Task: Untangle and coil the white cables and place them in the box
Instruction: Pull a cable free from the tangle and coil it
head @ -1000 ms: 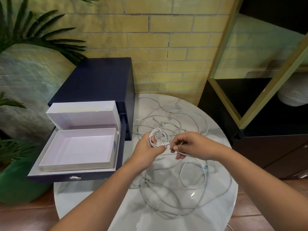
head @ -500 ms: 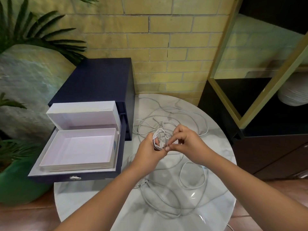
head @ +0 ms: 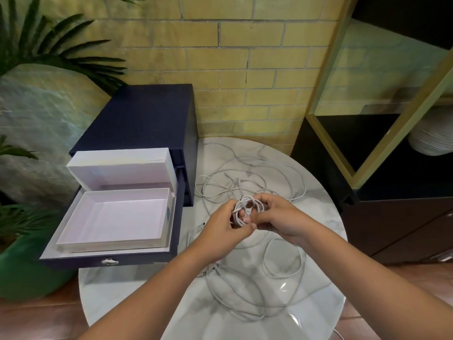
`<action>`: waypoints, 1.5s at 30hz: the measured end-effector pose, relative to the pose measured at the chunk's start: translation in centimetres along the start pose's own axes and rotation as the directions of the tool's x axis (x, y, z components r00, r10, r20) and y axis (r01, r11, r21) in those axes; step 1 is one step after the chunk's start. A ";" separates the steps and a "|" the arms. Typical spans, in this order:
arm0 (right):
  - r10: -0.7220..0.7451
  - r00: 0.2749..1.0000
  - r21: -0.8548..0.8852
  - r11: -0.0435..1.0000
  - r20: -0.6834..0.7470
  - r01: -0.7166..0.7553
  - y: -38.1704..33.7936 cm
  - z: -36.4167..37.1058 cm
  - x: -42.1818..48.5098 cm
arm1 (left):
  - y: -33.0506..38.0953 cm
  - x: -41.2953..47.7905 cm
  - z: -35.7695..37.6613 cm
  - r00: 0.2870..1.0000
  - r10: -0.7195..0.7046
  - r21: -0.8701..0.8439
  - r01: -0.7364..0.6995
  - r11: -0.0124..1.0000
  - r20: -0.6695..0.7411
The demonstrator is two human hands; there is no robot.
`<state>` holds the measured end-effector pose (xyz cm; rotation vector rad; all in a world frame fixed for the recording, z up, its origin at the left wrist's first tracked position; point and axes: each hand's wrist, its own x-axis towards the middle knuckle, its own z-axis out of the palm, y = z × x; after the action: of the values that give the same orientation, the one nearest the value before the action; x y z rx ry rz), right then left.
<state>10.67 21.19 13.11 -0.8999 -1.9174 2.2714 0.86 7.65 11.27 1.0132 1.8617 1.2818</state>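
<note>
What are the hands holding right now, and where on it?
A small coil of white cable: the left hand grips its left side, the right hand its right side.

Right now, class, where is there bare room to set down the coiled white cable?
The open white cardboard box is empty. The round marble table is bare at its near-left edge, between the navy drawer and the left forearm. Loose white cables crowd its middle and far side.
</note>
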 end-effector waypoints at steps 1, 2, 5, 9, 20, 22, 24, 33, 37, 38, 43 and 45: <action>0.007 1.000 -0.017 1.000 -0.012 -0.007 0.0 0.0 0.1 | 0.2 -0.1 -0.2 1.000 -0.004 -0.042 0.003 0.999 -0.016; 0.014 1.000 -0.027 1.000 -0.024 -0.015 -0.1 0.0 0.3 | 0.3 -0.1 -0.3 0.999 -0.025 -0.104 0.021 0.994 -0.036; 0.013 0.998 -0.024 1.000 -0.055 -0.014 -0.1 -0.1 0.6 | 0.6 0.2 -0.5 0.990 -0.132 -0.274 0.116 0.955 -0.041; -0.002 1.000 -0.022 1.000 -0.027 0.001 -0.2 -0.5 0.6 | 0.5 0.8 -1.2 0.948 -0.308 -0.513 0.303 0.803 0.077; -0.026 0.996 -0.207 0.977 0.080 0.042 -0.8 -0.9 -0.4 | 0.6 0.9 -2.9 0.900 -0.231 -0.314 0.354 0.881 0.369; -0.053 0.994 -0.212 0.975 0.098 0.072 -0.8 -0.9 -0.4 | 0.7 1.0 -2.6 0.919 -0.220 -0.324 0.328 0.887 0.328; -0.104 0.990 -0.221 0.968 0.094 0.122 -0.8 -0.9 -0.3 | 0.7 1.2 -2.4 0.942 -0.206 -0.334 0.289 0.897 0.264; -0.219 0.972 -0.200 0.952 0.084 0.231 -0.8 -0.2 -0.2 | 1.2 1.4 -2.3 0.956 -0.230 -0.327 0.279 0.903 0.179; -0.293 0.954 -0.170 0.939 0.056 0.299 -0.9 0.0 0.2 | 1.8 1.4 -1.3 0.957 -0.266 -0.450 0.290 0.845 0.119; -0.309 0.950 -0.173 0.934 0.041 0.311 -0.9 0.0 0.3 | 2.0 1.4 -0.9 0.956 -0.279 -0.489 0.289 0.823 0.095; -0.320 0.947 -0.186 0.931 0.003 0.315 -0.6 0.1 0.5 | 2.3 1.1 0.8 0.945 -0.323 -0.626 0.283 0.726 0.052; -0.315 0.949 -0.183 0.933 -0.006 0.308 -0.6 0.1 0.4 | 2.4 1.0 1.1 0.937 -0.348 -0.665 0.282 0.692 0.036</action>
<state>10.08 21.40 13.50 -0.5892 -2.1018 1.9162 1.79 9.56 13.13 0.2320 1.3650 1.6108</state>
